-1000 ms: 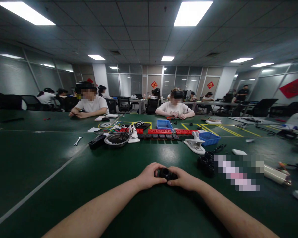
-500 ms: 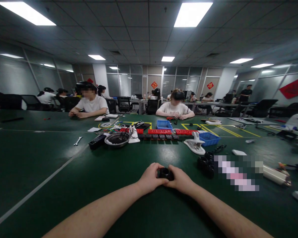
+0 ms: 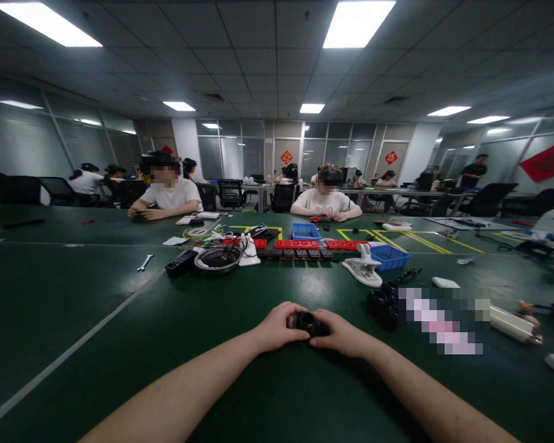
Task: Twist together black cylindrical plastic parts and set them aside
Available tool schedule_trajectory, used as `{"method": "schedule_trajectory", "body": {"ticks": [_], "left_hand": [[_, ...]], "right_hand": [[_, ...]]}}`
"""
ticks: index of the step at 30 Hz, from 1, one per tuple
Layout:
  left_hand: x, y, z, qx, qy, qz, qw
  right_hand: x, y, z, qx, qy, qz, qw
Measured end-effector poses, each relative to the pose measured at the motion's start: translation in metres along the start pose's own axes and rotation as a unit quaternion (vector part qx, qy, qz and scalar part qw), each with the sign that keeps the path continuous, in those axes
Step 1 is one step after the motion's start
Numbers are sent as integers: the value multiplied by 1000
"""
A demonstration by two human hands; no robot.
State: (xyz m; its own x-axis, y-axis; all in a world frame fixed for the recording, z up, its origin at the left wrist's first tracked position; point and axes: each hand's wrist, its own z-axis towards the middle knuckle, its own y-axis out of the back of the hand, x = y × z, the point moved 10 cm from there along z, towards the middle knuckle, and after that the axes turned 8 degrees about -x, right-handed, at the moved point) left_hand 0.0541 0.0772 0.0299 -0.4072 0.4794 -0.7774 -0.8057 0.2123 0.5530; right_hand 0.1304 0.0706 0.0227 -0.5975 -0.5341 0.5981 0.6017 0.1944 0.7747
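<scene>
Between my two hands, close above the green table (image 3: pixel 240 394) or on it, is a black part (image 3: pixel 307 321) with a round opening facing up. My left hand (image 3: pixel 279 327) holds it from the left, with the thumb in front and the fingers curled behind. From the right, my right hand (image 3: pixel 339 332) grips its side, the thumb low at the front. The fingers hide much of the part, so its exact kind is unclear. Several similar-looking black parts (image 3: pixel 382 306) lie in a cluster to the right of my hands.
Ahead stand a white clip base (image 3: pixel 364 272), a blue tray (image 3: pixel 404 261), red socket strips (image 3: pixel 297 244), a round metal dish (image 3: pixel 207 266) with wires and a black box (image 3: pixel 180 263). A wrench (image 3: pixel 144 263) lies left. Two people sit across the table.
My right hand has shifted slightly right along the black part, uncovering more of its right side. My left hand stays nearly in place. A standing person far right now leans forward.
</scene>
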Motion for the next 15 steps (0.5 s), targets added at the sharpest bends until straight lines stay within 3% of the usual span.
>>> {"method": "schedule_trajectory", "body": {"ticks": [8,15], "left_hand": [[4,-1,1,-10,11,-11,1000],[9,3,-4,-88,64,5,994]], "right_hand": [[-11,-2,2,2,-53,49,997],[-18,2,0,-98,-115,-141,978]]}}
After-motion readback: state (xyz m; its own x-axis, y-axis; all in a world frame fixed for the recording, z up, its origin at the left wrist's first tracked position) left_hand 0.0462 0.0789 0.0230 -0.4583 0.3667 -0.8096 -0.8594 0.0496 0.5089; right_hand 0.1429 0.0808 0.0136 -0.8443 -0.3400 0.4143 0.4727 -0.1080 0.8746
